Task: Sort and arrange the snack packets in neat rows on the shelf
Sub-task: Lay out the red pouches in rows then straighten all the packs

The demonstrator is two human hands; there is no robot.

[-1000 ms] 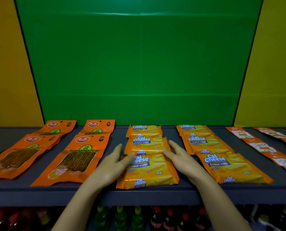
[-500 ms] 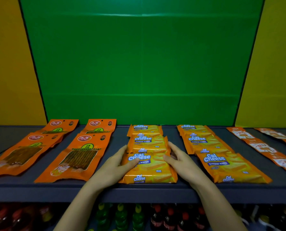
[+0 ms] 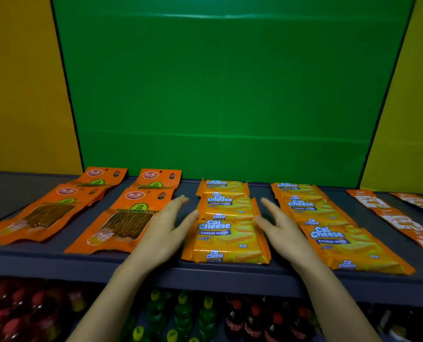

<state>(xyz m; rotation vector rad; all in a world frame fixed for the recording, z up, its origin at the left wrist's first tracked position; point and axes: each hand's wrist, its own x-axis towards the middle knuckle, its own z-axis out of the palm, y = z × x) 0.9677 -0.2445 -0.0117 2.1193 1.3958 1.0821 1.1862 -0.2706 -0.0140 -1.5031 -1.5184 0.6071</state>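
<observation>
A row of three Cal Cheese wafer packets runs front to back in the middle of the dark shelf; the front packet lies near the shelf's edge. My left hand is flat with straight fingers just left of this row, its thumb by the front packet's left edge. On the row's right side my right hand mirrors it, fingers straight, thumb near the packet's right edge. Neither hand grips anything. A second Cal Cheese row lies to the right.
Orange stick-snack pouches lie in two rows at the left and far left. Small orange sachets run along the right end. A green back panel closes the shelf. Drink bottles stand on the level below.
Both hands have let go of the front Cal Cheese packet and spread apart to its sides. The packet now lies straight, in line with the two behind it.
</observation>
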